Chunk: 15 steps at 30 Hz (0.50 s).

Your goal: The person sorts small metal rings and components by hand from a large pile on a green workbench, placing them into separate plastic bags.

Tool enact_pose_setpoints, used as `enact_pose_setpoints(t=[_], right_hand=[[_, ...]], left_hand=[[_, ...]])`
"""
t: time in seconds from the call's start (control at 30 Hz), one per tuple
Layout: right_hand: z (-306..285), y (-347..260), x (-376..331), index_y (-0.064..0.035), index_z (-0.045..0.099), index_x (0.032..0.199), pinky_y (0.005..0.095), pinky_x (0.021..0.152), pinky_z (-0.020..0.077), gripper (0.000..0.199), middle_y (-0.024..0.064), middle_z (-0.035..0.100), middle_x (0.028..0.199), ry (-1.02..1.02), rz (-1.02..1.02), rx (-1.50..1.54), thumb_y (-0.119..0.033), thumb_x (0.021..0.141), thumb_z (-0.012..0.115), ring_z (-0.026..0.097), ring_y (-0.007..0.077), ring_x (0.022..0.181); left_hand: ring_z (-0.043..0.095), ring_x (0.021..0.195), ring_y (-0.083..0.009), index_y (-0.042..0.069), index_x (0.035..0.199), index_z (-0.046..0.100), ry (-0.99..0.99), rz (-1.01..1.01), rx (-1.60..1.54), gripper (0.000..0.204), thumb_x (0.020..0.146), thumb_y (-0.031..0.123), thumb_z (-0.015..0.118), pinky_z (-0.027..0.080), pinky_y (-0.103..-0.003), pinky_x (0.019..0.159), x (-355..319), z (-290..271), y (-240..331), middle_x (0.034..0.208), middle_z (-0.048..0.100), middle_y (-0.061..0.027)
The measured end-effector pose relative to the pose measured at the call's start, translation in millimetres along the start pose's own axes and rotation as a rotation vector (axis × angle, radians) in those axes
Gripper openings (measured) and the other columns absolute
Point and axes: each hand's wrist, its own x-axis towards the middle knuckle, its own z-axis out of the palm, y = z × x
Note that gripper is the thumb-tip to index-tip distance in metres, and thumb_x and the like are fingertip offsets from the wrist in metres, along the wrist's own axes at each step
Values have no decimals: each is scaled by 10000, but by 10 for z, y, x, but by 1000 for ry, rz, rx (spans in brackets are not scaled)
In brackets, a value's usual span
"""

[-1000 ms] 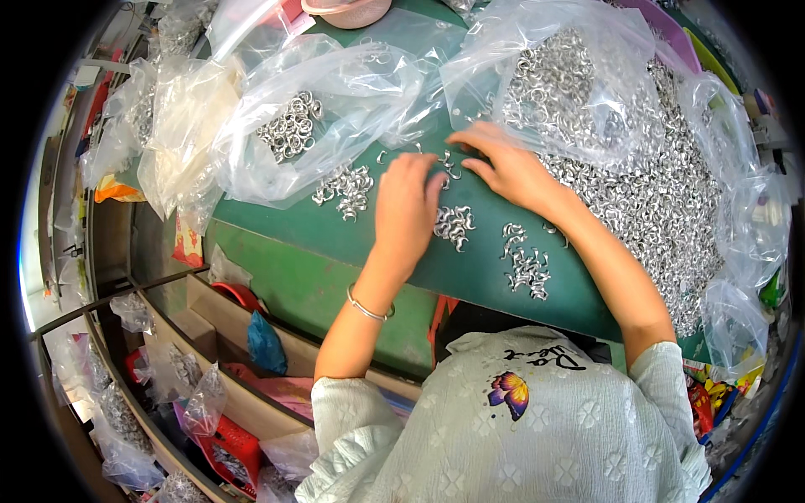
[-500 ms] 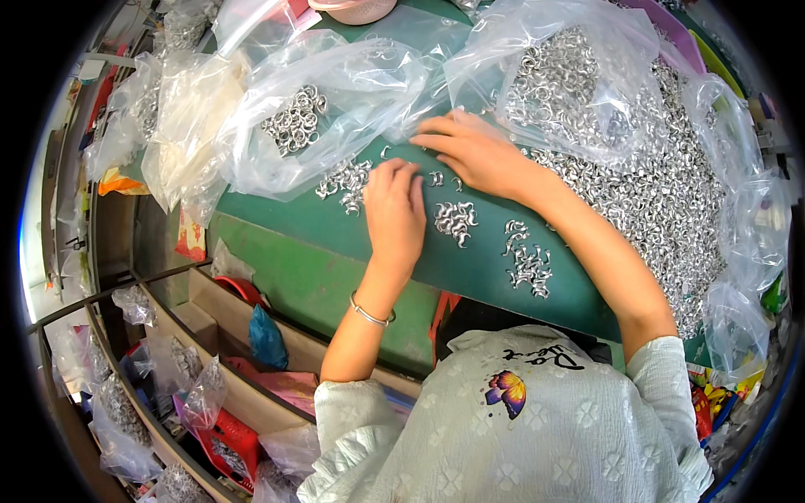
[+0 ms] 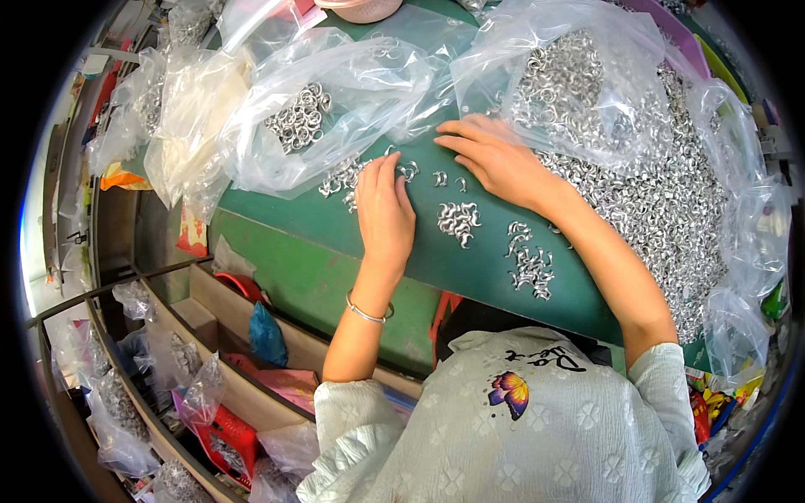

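Observation:
My left hand (image 3: pixel 386 205) lies low over the green tabletop (image 3: pixel 352 226), fingers stretched forward, beside a small cluster of curved silver metal pieces (image 3: pixel 340 178). A few more silver pieces (image 3: pixel 408 170) show right by its fingertips. My right hand (image 3: pixel 495 161) reaches leftward with fingers extended and slightly apart, close to the edge of a clear plastic bag (image 3: pixel 478 71); nothing shows in it. Between the hands sit a couple of loose pieces (image 3: pixel 440 178). Nearer me are two small piles, one in the middle (image 3: pixel 459 221) and another farther right (image 3: pixel 532 270).
A large heap of silver pieces (image 3: pixel 662 226) covers the right side, partly under clear plastic. Silver rings (image 3: pixel 299 117) lie in a clear bag at the far left. A pink bowl (image 3: pixel 362 8) stands at the back. Compartments with a red basket (image 3: pixel 235 440) fill the lower left.
My right hand has shifted slightly right, away from the left hand. My left hand has moved a little left, its fingers straighter, and silver pieces now show beside its fingertips.

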Motion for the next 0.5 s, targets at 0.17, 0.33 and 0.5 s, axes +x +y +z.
enact_pose_setpoints(t=[0.17,0.33,0.5], right_hand=[[-209,36,-217,-35,633,1010,398,928,418,165,74,567,1150,-134,116,-113,-88,855,609,524,290,1085],[-116,2,-65,-42,636,1001,387,901,422,159,71,588,1067,-5,50,93,-70,846,617,531,277,1047],[202,-11,265,-49,657,1030,375,897,427,190,52,594,1066,18,-31,117,-63,846,614,530,264,1011]], left_hand=[[543,1042,-347,-44,1123,587,-8,-87,34,295,830,-22,608,429,-406,929,-94,-82,-48,1098,586,-177],[552,977,-338,-38,1052,619,-61,-88,46,239,818,6,644,446,-402,864,-56,-38,-20,1036,589,-161],[600,803,-282,-26,1038,625,-20,-1,-39,232,809,-60,642,485,-351,756,61,76,-147,907,630,-145]])
